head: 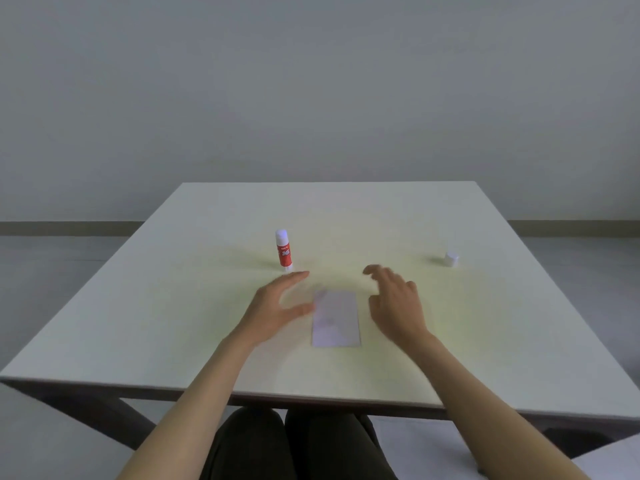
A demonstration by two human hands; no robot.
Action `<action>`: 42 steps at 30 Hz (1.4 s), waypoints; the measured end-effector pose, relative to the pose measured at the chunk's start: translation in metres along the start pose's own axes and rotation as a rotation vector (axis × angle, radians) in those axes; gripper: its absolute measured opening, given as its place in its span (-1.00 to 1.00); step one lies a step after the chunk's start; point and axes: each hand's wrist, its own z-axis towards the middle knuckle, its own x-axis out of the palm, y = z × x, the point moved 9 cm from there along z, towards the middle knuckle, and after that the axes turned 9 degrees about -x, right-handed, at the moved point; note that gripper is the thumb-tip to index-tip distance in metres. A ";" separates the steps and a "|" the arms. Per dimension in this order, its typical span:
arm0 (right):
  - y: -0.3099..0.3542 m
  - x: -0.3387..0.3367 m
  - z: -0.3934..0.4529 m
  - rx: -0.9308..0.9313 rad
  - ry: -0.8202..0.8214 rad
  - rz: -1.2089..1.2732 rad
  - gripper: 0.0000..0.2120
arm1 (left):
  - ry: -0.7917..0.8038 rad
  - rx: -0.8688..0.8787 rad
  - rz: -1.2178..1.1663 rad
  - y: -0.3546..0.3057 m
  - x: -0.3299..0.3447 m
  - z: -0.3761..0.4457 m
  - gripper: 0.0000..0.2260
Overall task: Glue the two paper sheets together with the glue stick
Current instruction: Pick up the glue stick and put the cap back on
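Observation:
A pale lilac paper sheet [336,318] lies flat on the table between my two hands; whether one or two sheets lie there I cannot tell. My left hand [277,306] hovers just left of it, fingers apart, thumb near the paper's left edge. My right hand [396,303] hovers just right of the paper, fingers spread and blurred. Both hands hold nothing. A red glue stick [284,251] with a white top stands upright beyond my left hand. Its white cap [451,259] sits apart at the far right.
The pale table [138,323] has its near edge just above my knees [294,445]. A grey wall and floor lie beyond the far edge.

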 end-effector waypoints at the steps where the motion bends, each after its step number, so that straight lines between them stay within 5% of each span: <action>1: -0.015 -0.013 0.007 0.058 -0.072 0.027 -0.55 | -0.185 -0.008 -0.080 0.000 -0.019 0.001 -0.61; 3: -0.051 -0.038 0.018 0.178 -0.185 -0.010 -0.62 | -0.475 -0.038 -0.190 0.004 -0.051 0.000 -0.76; 5: -0.087 -0.049 0.023 0.302 -0.203 -0.125 -0.64 | -0.590 -0.076 -0.206 0.008 -0.065 0.009 -0.72; 8: -0.129 -0.047 0.019 0.434 -0.132 -0.255 -0.61 | -0.510 -0.194 -0.157 0.019 -0.058 0.036 -0.60; 11: -0.151 -0.034 0.013 0.477 -0.068 -0.262 -0.60 | -0.458 -0.287 -0.103 0.026 -0.043 0.055 -0.75; 18: -0.156 -0.029 0.014 0.457 -0.130 -0.169 -0.61 | -0.558 -0.282 -0.118 0.027 -0.035 0.059 -0.78; 22: -0.128 -0.040 0.018 0.383 -0.305 0.214 -0.74 | -0.527 -0.171 -0.114 0.009 -0.041 0.058 -0.91; 25: -0.086 -0.042 0.030 0.330 -0.338 0.561 -0.82 | -0.421 0.000 -0.050 -0.027 -0.037 0.056 -0.67; 30: -0.008 -0.040 0.048 0.203 -0.262 1.099 -0.83 | -0.376 0.176 0.035 -0.072 -0.035 0.043 -0.60; 42: 0.022 -0.061 0.040 0.075 -0.278 0.917 -0.85 | -0.306 0.284 0.167 -0.100 -0.021 0.018 -0.58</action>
